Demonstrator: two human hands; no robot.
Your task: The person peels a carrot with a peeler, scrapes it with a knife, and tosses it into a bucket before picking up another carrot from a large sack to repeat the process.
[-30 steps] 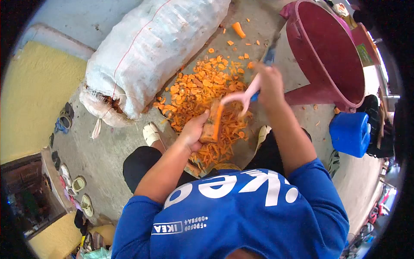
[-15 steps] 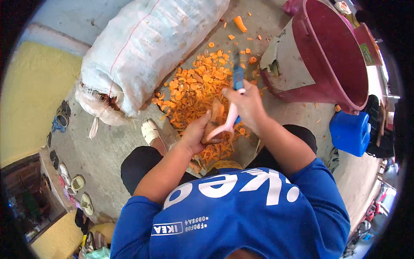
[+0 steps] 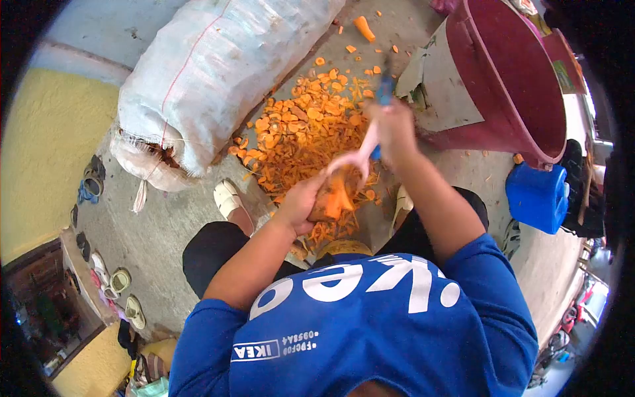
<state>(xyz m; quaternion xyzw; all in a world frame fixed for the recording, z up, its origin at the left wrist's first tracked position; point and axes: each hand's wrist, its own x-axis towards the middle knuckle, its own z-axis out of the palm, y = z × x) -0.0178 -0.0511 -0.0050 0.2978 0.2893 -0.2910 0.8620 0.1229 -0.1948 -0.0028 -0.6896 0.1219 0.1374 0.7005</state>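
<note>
My left hand (image 3: 299,204) is closed around a thick carrot (image 3: 336,198), brownish on the outside with bright orange where the skin is off. In my right hand (image 3: 395,135), blurred by motion, is a pink peeler (image 3: 366,147) whose forked head lies over the carrot. A blue-handled knife (image 3: 385,91) sticks out of the same fist, its blade pointing away from me. Below both hands spreads a heap of orange peelings (image 3: 288,165), with cut carrot ends (image 3: 311,99) at its far side.
A large white woven sack (image 3: 205,79) lies at the upper left. To the right stand a tilted maroon tub (image 3: 456,142) and a blue jerrycan (image 3: 537,198). One carrot piece (image 3: 364,28) lies on the concrete floor beyond the heap. Shoes (image 3: 120,280) line the left wall.
My right hand has moved right and slightly away, drawing the peeler head up along the carrot. More bright orange flesh now faces me on the carrot.
</note>
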